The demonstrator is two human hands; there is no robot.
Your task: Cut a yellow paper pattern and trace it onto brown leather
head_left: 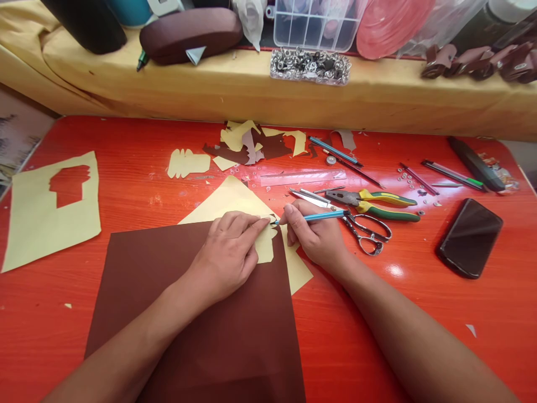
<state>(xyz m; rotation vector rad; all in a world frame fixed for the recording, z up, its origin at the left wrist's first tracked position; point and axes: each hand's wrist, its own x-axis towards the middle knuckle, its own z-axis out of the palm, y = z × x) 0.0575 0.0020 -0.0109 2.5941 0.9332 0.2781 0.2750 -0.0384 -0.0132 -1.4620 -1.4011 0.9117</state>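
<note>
A large dark brown sheet (201, 330) lies on the red table, over part of a pale yellow sheet (229, 196). Near its upper right corner rests a small yellow paper cutout (264, 249) with a scalloped edge. My left hand (229, 249) lies on the cutout with fingers extended, pressing it against the brown sheet and hiding much of it. In my right hand (312, 232) is a blue pen (325, 215), pinched between thumb and fingers. Its tip meets the cutout's edge by my left fingertips; any drawn line there is too small to make out.
Scissors (369, 232) and pliers (373, 204) lie just beyond my right hand. Farther right is a black phone (470, 238). Paper scraps (268, 143), a clear ruler (302, 178) and several pens lie behind. A yellow sheet with a cut-out hole (29, 224) is at left.
</note>
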